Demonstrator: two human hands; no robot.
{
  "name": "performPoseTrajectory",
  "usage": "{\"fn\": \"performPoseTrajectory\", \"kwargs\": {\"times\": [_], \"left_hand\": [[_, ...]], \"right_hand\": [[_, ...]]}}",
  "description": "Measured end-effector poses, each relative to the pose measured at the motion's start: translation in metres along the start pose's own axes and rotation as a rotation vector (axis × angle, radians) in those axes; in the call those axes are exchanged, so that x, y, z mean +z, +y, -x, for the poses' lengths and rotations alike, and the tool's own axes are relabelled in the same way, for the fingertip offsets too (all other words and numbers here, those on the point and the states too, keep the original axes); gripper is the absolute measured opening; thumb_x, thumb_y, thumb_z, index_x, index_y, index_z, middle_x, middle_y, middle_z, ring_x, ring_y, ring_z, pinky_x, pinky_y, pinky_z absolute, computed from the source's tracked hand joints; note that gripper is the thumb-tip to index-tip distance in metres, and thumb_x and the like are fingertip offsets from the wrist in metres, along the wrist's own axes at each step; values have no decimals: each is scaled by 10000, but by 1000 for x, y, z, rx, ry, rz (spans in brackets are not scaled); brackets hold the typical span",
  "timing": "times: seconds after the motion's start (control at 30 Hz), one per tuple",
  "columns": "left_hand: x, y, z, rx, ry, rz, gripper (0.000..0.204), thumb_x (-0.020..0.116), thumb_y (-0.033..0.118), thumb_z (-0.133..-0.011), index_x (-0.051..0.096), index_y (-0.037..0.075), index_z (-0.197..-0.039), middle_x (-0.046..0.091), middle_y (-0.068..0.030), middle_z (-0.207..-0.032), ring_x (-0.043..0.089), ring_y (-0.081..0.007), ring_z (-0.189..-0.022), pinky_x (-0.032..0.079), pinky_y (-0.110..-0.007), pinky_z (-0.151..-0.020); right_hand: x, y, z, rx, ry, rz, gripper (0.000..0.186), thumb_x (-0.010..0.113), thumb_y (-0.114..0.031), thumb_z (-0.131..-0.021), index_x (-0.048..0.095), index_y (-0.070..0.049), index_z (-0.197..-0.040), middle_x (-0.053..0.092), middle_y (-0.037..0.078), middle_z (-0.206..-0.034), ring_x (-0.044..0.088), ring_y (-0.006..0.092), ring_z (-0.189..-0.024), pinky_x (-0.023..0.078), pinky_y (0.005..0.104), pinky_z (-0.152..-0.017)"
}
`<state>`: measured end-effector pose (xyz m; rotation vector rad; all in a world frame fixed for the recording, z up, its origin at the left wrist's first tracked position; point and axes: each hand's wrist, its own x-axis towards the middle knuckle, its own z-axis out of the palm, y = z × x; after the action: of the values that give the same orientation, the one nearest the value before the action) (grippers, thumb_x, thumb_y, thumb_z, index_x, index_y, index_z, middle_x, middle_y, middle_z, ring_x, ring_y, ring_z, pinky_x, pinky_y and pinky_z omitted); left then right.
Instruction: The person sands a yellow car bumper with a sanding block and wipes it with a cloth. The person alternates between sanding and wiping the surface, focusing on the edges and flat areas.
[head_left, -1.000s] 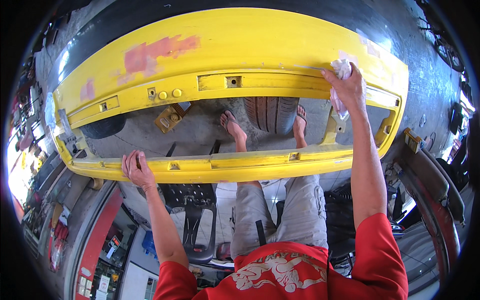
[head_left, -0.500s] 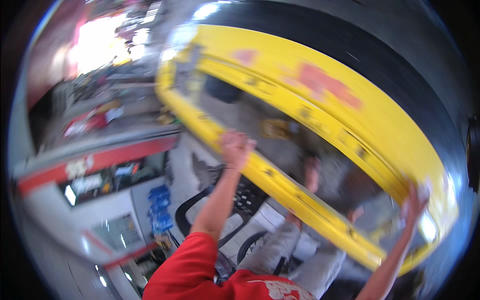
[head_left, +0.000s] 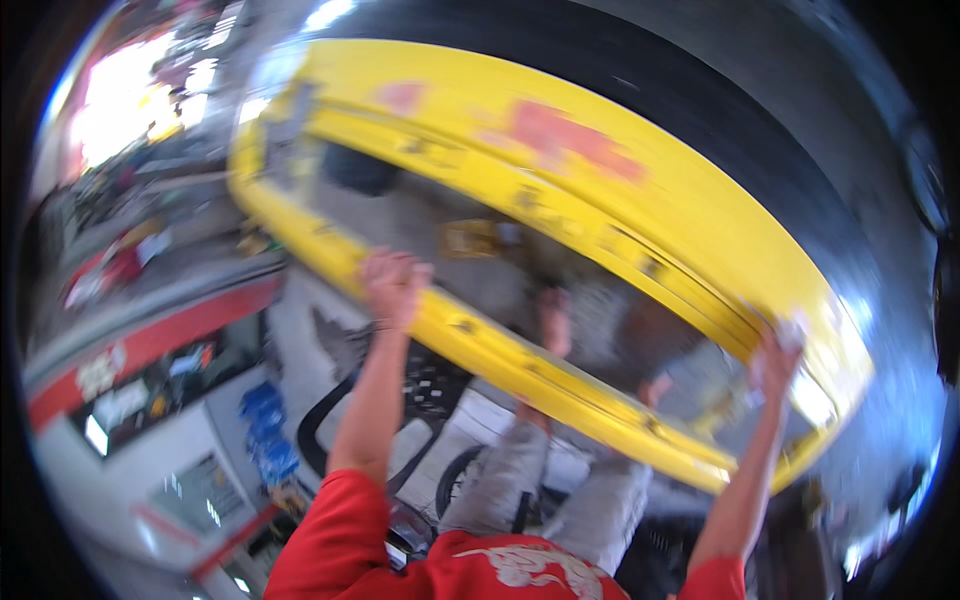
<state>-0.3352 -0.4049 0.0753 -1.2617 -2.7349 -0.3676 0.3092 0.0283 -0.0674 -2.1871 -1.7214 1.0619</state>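
Note:
A yellow car bumper (head_left: 700, 215) with pink primer patches stretches diagonally across the motion-blurred view, a dark strip (head_left: 660, 75) beyond it. My left hand (head_left: 392, 280) is closed round the lower rail of the bumper, left of middle. Toward the bumper's right end my right hand (head_left: 775, 360) grips a pale crumpled cloth (head_left: 790, 330) against the bumper's upper band. Below the bumper's opening I see my bare feet and grey shorts.
A black plastic chair (head_left: 325, 410) stands below the bumper on the left. A red-edged shop front (head_left: 150, 330) with glass, a blue plastic item (head_left: 265, 440), clutter and a bright opening line the left side. A small yellow-brown box (head_left: 468, 238) lies on the floor beneath.
Since a second ago my view has turned and the bumper appears tilted, its left end higher, with more of the shop front showing. Both hands stay on it.

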Motion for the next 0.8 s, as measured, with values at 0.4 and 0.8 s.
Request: {"fn": "performPoseTrajectory", "kwargs": {"times": [0.4, 0.8], "left_hand": [[7, -17, 4, 15, -108, -152, 281, 787, 359, -1031, 857, 94, -1090, 808, -28, -1296, 585, -343, -1462, 378, -509, -1290], [9, -20, 4, 35, -119, -185, 293, 768, 356, -1049, 870, 90, -1117, 813, -20, -1292, 589, -333, -1454, 388, -499, -1280]], "right_hand": [[-32, -135, 70, -69, 21, 129, 694, 910, -398, -828, 722, 34, -1339, 759, 281, -1269, 730, 476, -1174, 572, 526, -1040], [-32, -144, 77, -130, 100, 138, 693, 980, -394, -796, 738, 18, -1299, 772, 262, -1226, 752, 448, -1117, 594, 517, -986]]}}
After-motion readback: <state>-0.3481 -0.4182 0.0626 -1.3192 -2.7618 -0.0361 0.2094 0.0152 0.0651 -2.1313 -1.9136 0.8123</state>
